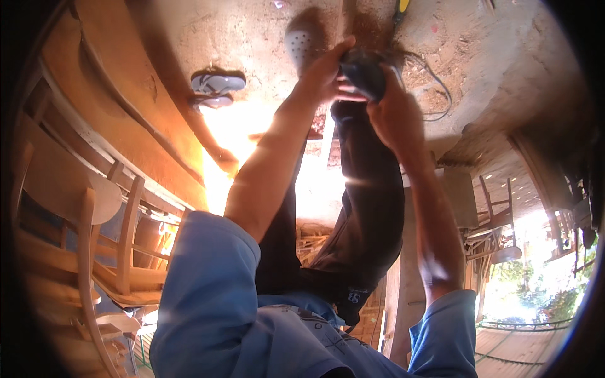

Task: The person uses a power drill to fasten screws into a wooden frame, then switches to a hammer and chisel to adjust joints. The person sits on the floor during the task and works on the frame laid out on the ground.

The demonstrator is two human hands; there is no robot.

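Note:
A dark, rounded, palm-sized object [364,74] is held between my two hands, out over my lower legs. My left hand [326,70] grips its left side, with fingers reaching beneath it. Around the right side my right hand [396,113] is closed. The exact kind of object is hard to make out. A thin dark cable [449,94] loops over the floor close to my right hand; whether it joins the object is hidden. Below the hands, a narrow pale wooden strip [328,135] runs between my legs.
A grey clog with holes [301,43] is beside my left hand. Grey flip-flops [217,82] lie on the dusty floor [265,31]. Large wooden boards [120,94] and wooden chairs [129,233] fill the left side. Another chair [498,205] stands at right. A yellow-and-black item [402,6] lies far ahead.

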